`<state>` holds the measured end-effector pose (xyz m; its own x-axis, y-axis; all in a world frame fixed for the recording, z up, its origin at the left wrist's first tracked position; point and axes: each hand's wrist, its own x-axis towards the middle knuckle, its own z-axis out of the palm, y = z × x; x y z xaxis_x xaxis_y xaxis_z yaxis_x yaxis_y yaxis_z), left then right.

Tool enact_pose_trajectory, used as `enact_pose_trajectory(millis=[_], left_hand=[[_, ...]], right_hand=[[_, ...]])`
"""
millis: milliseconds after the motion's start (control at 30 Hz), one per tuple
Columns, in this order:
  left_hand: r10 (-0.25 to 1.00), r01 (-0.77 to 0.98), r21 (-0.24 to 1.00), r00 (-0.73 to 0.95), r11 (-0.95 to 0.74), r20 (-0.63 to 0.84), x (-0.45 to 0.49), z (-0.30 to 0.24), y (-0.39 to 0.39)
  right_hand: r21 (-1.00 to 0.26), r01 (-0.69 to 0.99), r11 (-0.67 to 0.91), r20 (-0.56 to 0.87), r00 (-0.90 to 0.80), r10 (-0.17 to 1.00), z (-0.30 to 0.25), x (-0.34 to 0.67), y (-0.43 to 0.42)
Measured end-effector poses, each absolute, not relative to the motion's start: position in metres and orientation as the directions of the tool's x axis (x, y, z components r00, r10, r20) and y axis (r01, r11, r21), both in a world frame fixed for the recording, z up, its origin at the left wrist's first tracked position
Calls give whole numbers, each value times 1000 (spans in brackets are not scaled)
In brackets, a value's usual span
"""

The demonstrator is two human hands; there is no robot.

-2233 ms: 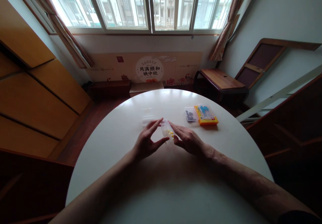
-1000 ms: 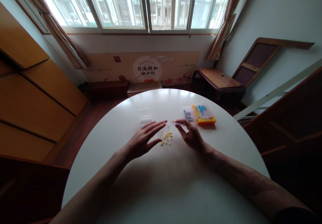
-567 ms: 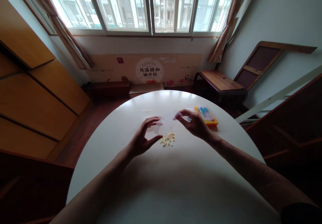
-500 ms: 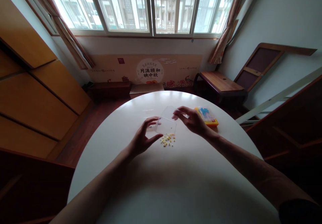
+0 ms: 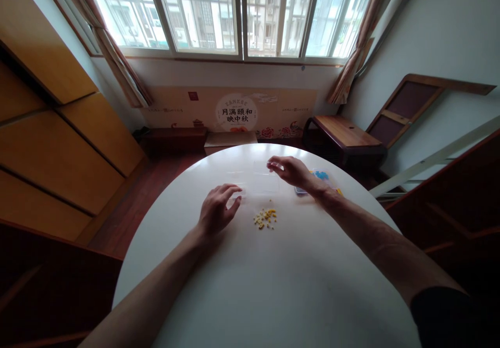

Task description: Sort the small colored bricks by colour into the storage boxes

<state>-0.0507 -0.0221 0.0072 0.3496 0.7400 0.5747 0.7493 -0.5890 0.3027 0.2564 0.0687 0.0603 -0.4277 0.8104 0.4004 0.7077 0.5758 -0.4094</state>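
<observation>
A clear plastic box [image 5: 266, 184] stands on the white round table [image 5: 250, 275], its hinged lid [image 5: 261, 168] raised; the see-through edges are faint. At the lid's upper right, my right hand [image 5: 291, 172] pinches its edge between thumb and fingers. My left hand [image 5: 219, 210] is just left of the box, thumb and fingers apart; I cannot tell whether the fingertips touch its side. Small yellow pieces [image 5: 265, 218] lie in a loose pile on the tabletop, nearer to me than the box.
Behind my right wrist lies a clear case with blue pieces [image 5: 321, 174], with a yellow-orange edge [image 5: 339, 192] showing by it. Past the table are a wooden stool-like piece [image 5: 346, 132], a printed cardboard panel [image 5: 285, 103] and windows. Wooden cabinets [image 5: 50, 155] line the left.
The box has gone from tilted above the yellow pieces to standing on the table farther back. My left hand has loosened from it. My right hand has moved slightly away from me with the lid.
</observation>
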Motion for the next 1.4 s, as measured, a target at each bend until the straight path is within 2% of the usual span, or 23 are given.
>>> enact_pose_trajectory(millis=[200,467,833,1033,1133,1233,1300,1400], left_hand=[[769,820,242,324,-518,551,-58,4,-19],[759,845,236,266,-480,595,-58,4,-17],[761,840,247,262,-482,594,-57,3,-17],[757,842,246,255,-479,602,-56,2,-17],[746,833,257,248,-490,619,-52,5,-19],[732,818,262,256,-512,631,-44,8,-23],[717,809,250,275,-533,640,-35,11,-27],[695,795,220,315,-565,647,-22,13,-31]], right_hand=[[-389,737,553,335,-446,830,49,239,83],[-411,747,522,319,-419,850,40,218,77],[-493,651,577,410,-412,814,28,219,83],[-378,677,632,552,-383,740,38,266,55],[-289,807,515,536,-310,786,42,314,39],[-161,973,163,511,-59,858,40,360,23],[-77,997,-11,478,47,877,36,382,14],[-19,997,-79,446,80,891,28,396,3]])
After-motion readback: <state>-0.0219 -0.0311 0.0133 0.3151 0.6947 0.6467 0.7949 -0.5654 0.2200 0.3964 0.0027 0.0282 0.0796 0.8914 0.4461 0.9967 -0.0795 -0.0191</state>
